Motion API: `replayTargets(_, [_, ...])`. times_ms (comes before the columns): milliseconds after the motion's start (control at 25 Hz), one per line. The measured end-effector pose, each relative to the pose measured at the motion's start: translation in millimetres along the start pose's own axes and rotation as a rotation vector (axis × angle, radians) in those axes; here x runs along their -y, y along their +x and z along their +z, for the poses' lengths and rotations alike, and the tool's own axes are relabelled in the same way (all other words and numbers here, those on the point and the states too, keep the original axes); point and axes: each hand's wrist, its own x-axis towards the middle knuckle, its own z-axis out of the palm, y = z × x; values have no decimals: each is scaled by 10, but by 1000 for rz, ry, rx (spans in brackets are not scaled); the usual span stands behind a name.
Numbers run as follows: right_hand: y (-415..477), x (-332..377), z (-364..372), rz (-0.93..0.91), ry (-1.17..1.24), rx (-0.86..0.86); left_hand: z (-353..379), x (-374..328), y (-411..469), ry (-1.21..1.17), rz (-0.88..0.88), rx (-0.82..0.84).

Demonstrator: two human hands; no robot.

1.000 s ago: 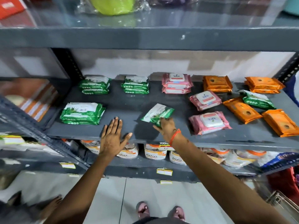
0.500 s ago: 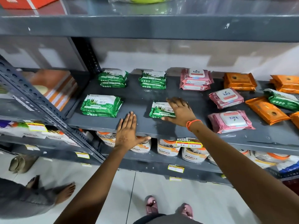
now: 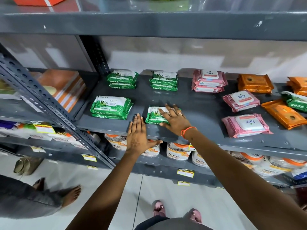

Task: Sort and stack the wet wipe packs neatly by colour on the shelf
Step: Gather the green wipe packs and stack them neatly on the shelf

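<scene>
On the grey shelf a green wipe pack lies flat near the front edge, with my right hand spread over it and the thumb at its near edge. My left hand lies flat and open on the shelf lip, fingertips just left of that pack. Green stacks stand at the front left, back left and back middle. A pink stack is behind two loose pink packs. Orange packs and a stray green pack lie at the right.
The shelf above overhangs closely. A perforated steel post slants down the left side. Jars fill the shelf below. Another person's bare foot and a pair of sandals are on the floor at left.
My right hand brought the green pack down from mid-air and laid it flat on the shelf front. My left hand slid forward until its fingertips came beside the pack.
</scene>
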Motion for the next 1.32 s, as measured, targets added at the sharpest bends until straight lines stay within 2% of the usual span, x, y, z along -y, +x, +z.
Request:
replayTargets(480, [64,95,-58,19,-105,0,28,22,11,-24,19,-18])
replayTargets(680, [-146,-120,-211,-52,-60,-68,-51,-204,-70,-102,-33,-155])
replayTargets(840, [-404,-518,-399,-30,11,-134,-100,-698,-64,-132,29,-218])
replayTargets(1040, [-811,-1232,-628,13,1,-166,-49,-1547,-25,-141,196,-150])
replayTargets(1160, [-1085,-1816,-728,55,-4,-229,30,-2115,45,-123,211,-105])
replayTargets(1240, [-1283,-2240,-681,140,11,-287,78,-2341,80,-125,158,-66])
replayTargets(1320, [-1518,-2689,-622,327,132,-307,112,-2513,96,-117,124,-61])
